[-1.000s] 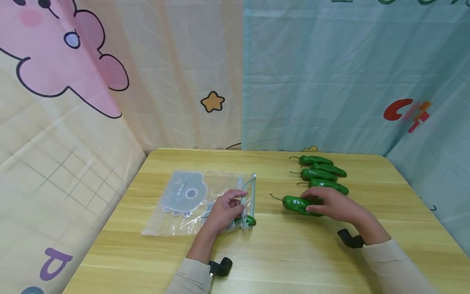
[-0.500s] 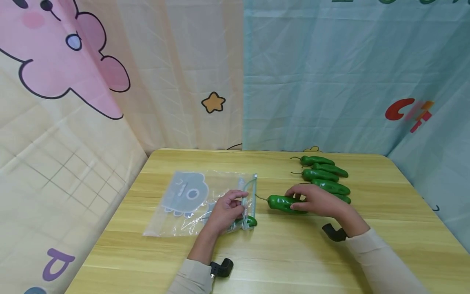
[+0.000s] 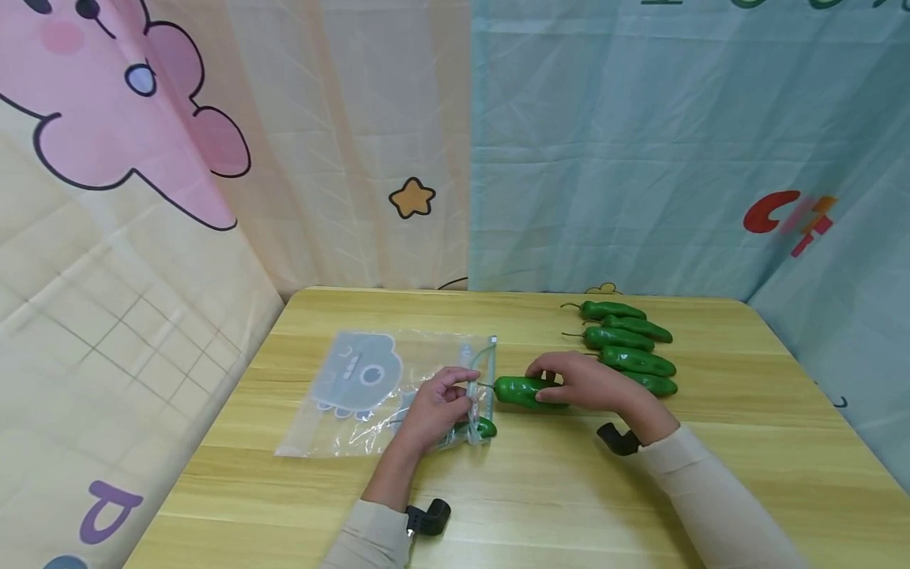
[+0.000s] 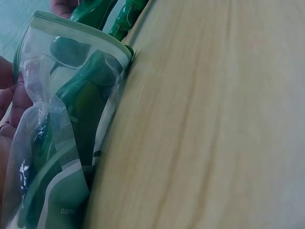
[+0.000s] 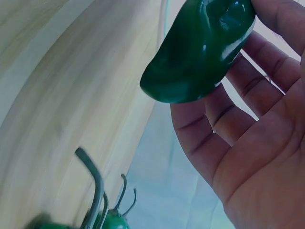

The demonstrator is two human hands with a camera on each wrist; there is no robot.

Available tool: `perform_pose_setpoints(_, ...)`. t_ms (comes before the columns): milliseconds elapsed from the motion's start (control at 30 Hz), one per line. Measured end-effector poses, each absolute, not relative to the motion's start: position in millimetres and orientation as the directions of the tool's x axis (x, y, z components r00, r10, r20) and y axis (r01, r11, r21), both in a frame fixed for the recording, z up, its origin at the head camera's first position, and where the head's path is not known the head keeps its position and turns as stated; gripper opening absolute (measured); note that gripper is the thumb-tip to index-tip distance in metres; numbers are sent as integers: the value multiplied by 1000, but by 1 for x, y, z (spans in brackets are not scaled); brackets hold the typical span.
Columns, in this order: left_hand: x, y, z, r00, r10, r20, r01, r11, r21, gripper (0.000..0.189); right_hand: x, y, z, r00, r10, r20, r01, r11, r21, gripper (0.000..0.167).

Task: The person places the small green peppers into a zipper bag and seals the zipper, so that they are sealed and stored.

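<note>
A clear zip bag (image 3: 434,352) with a grey-blue cartoon print lies flat on the table, its mouth facing right. My left hand (image 3: 430,411) pinches the upper film near that mouth. Inside the bag a green pepper (image 3: 486,427) shows at the opening; in the left wrist view this bagged pepper (image 4: 88,95) appears through the film. My right hand (image 3: 593,383) grips another green pepper (image 3: 515,390) between thumb and fingers, its stem pointing left and overlapping the bag's zip edge. The right wrist view shows the held pepper's tip (image 5: 190,62) beside the palm.
Several green peppers (image 3: 618,340) lie in a row at the table's back right, stems to the left; my right hand partly covers the nearest one. The wooden table (image 3: 540,506) meets printed curtains (image 3: 604,158) at its back and sides.
My right hand has carried the pepper leftward from beside the row to the bag's mouth, uncovering another pepper behind it. My left hand has stayed in place on the bag.
</note>
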State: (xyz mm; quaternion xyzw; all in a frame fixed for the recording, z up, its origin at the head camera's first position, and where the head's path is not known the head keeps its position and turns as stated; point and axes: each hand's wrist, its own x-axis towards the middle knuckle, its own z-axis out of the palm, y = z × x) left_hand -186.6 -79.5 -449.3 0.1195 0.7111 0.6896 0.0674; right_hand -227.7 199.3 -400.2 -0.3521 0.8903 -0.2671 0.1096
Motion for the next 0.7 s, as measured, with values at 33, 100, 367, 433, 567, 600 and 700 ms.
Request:
perform_pose_setpoints(33,-187,-79,-449,-963,262,67,75,21,997,42,-229,197,-400,-722,-692,-8,-574,606,-551,27)
perform_pose_setpoints(100,-187,-79,-450,-963,262,67,74,18,997,42,-231,193,-399,-713,-701,-11,-583,601,-546,27)
perform_pose_setpoints(367,-187,-80,-447,-962,263,76,84,18,996,42,-239,171,-403,-684,-730,1,-620,580,-527,23)
perform_pose_setpoints(433,-187,-80,-447,-961,267,76,83,15,996,42,-241,165,-405,-681,-732,-10,-615,580,-534,22)
perform_pose_setpoints(567,-187,-79,-446,-962,269,57,63,12,998,41,-243,156,-411,-681,-731,-31,-603,585,-542,21)
perform_pose_setpoints(600,-186,-79,-446,-962,266,53,59,14,998,41,-243,154,-412,-679,-734,-34,-601,582,-548,21)
perform_pose_setpoints(700,-186,-79,-445,-964,263,40,48,24,999,40,-243,150,-416,-672,-739,-33,-600,571,-560,21)
